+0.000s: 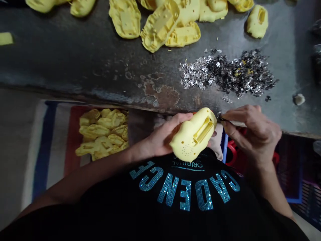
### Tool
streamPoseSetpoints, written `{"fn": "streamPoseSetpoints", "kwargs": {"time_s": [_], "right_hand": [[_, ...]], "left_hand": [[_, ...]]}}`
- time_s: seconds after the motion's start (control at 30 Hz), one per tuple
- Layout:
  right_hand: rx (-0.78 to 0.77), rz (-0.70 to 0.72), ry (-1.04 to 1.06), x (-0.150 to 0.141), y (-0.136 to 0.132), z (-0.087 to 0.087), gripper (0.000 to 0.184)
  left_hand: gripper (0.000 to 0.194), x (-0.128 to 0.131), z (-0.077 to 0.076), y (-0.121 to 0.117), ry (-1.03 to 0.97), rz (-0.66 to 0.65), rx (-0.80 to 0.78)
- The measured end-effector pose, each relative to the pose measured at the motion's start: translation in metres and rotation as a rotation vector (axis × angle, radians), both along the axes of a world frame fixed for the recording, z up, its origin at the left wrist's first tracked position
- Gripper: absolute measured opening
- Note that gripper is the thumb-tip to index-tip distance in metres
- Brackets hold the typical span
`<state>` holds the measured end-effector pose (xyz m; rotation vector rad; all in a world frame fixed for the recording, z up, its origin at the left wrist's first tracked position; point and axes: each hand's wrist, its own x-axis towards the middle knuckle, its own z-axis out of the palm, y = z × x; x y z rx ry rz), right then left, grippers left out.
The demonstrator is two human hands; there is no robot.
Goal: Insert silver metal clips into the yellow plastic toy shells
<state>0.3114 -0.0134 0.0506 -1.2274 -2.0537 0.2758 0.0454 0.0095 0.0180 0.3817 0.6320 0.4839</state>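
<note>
My left hand (164,135) is closed around a yellow plastic shell (187,135), held just off the table's front edge. The shell's outer face is turned up, showing a rectangular battery slot and a cluster of small holes. Close to the shell's right end, my right hand (250,129) pinches a small dark metal clip (219,117) between thumb and forefinger. On the table behind my right hand lies a heap of small metal clips (228,72), with a few yellow bits among them.
Several yellow shells (160,25) lie along the far side of the dark, worn table (87,57). A single shell (257,21) and a whitish lump (299,99) are at the right. More yellow shells (104,130) fill a sack below left; a blue crate (296,197) stands below right.
</note>
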Motion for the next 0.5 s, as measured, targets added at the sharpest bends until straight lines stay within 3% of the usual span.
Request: {"fn": "streamPoseSetpoints", "kwargs": {"time_s": [0.1,0.27,0.5], "right_hand": [[0.034,0.029,-0.082,-0.012,0.0,0.006,0.012],[0.133,0.097,-0.175,-0.015,0.0,0.007,0.029],[0.202,0.12,-0.32,-0.018,-0.003,0.015,0.029]], "left_hand": [[0.082,-0.002,0.002,-0.001,-0.017,-0.002,0.001],[0.074,-0.004,0.003,-0.003,0.016,0.014,-0.01],[0.07,-0.001,0.005,-0.009,-0.09,0.028,0.05]]}}
